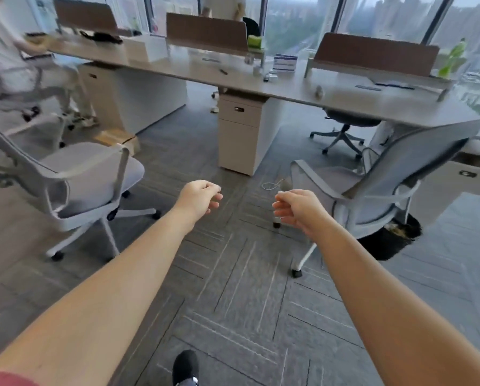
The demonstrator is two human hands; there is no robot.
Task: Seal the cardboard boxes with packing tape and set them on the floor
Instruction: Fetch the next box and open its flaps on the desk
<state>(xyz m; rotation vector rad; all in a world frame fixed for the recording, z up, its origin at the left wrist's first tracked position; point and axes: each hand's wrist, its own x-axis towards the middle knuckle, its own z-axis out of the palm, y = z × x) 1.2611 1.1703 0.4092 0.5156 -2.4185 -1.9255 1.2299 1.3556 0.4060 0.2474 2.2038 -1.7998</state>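
Both my arms reach forward over the grey carpet. My left hand (201,197) hangs in the air with loosely curled fingers and holds nothing. My right hand (296,206) is beside it, a little to the right, also loosely curled and empty. A brown cardboard box (119,139) stands on the floor at the left, partly hidden behind a grey office chair (74,179). On the long desk (344,96) a pale box-like thing (145,48) sits at the back left, blurred. No tape roll shows.
A second grey chair (372,190) stands right of my hands, with a black waste bin (392,238) behind it. A drawer cabinet (241,132) sits under the desk ahead. A seated person (7,57) is at the far left. My black shoe (185,367) is below.
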